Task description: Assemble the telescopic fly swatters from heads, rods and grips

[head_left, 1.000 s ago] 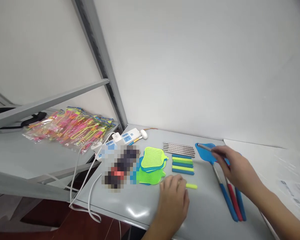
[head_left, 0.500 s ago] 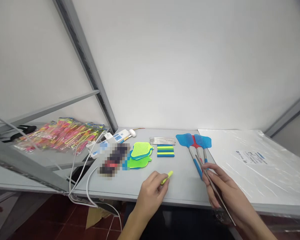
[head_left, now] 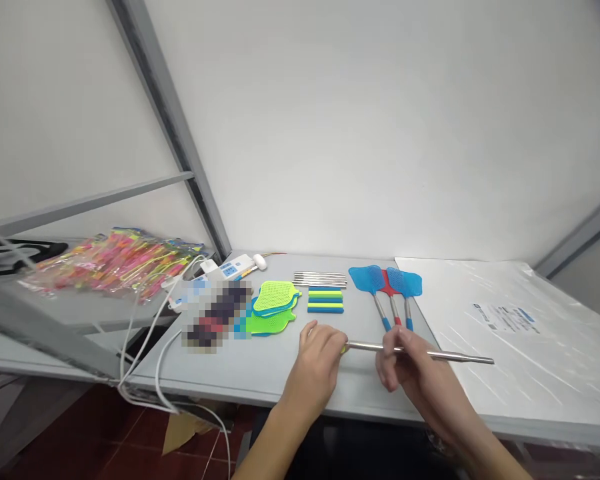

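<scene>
On the left of the grey desk (head_left: 360, 393), perforated heads (head_left: 275, 298) lie piled, yellow, green and blue. Nearer and further right, the left hand (head_left: 321, 353) is closed around a yellow-green grip (head_left: 345, 348), mostly hidden. From there a shiny metal rod (head_left: 455, 356) runs rightward above the desk's near side, straight, smooth, narrowing toward its right end. The right hand (head_left: 410, 360) clasps its middle.

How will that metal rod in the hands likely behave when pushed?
The rod is probably stiff: it runs straight from the left hand through the right hand. Its shiny metal may feel slippery. Looking slim and round, it could roll if set down.
</scene>
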A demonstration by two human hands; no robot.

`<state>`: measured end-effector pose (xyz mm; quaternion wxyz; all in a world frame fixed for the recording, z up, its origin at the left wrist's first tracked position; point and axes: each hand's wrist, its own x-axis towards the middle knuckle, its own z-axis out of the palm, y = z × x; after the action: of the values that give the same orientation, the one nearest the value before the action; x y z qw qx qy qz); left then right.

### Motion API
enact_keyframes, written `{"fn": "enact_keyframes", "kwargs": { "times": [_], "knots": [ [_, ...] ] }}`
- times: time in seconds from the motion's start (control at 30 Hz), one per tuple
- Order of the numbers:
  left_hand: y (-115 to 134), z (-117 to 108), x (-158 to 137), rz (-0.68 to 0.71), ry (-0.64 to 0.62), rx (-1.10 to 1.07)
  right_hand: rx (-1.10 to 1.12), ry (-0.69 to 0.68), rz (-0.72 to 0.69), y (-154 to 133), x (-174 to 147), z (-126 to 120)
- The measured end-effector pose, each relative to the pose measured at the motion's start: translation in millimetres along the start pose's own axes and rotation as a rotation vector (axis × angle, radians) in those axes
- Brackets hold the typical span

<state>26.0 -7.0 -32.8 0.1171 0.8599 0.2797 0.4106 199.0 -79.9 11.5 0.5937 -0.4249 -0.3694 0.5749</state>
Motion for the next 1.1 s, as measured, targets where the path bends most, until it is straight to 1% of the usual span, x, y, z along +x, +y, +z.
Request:
{"fn": "enact_keyframes", "kwargs": {
  "times": [0.1,0.17,0.23,0.3,0.37,0.53,0.63,0.73,0.8,0.87,0.9,1.0,1.07,1.1],
  "knots": [
    [-18,12,15,-0.032,-0.049,-0.026,-0.261,0.029,-0.021,-2,22,-6],
    [-28,17,24,-0.067,-0.077,-0.083,-0.402,0.059,0.007,-3,34,-11],
    [-33,18,30,-0.08,-0.123,-0.137,-0.478,0.123,0.05,-6,43,-15],
    [-36,17,33,-0.081,-0.162,-0.157,-0.506,0.191,0.078,-8,49,-17],
    [-38,14,34,-0.069,-0.178,-0.148,-0.523,0.2,0.066,-10,52,-17],
    [-40,4,31,-0.015,-0.183,-0.091,-0.559,0.096,-0.033,-8,50,-10],
    [-34,-1,25,0.048,-0.168,-0.059,-0.575,0.023,-0.007,-3,42,4],
    [-29,-1,14,0.106,-0.122,-0.073,-0.581,-0.063,0.015,4,34,17],
    [-30,1,7,0.106,-0.11,-0.086,-0.574,-0.049,-0.028,8,31,20],
    [-34,2,1,0.09,-0.126,-0.086,-0.523,0.035,-0.123,9,32,20],
    [-37,2,-2,0.084,-0.139,-0.082,-0.45,0.086,-0.185,9,33,20],
    [-41,1,-6,0.08,-0.148,-0.064,-0.068,0.182,-0.342,8,37,28],
    [-40,2,-7,0.084,-0.145,-0.061,0.161,0.198,-0.364,8,37,40],
    [-39,3,-7,0.086,-0.144,-0.063,0.232,0.205,-0.358,8,37,45]
  ]
}}
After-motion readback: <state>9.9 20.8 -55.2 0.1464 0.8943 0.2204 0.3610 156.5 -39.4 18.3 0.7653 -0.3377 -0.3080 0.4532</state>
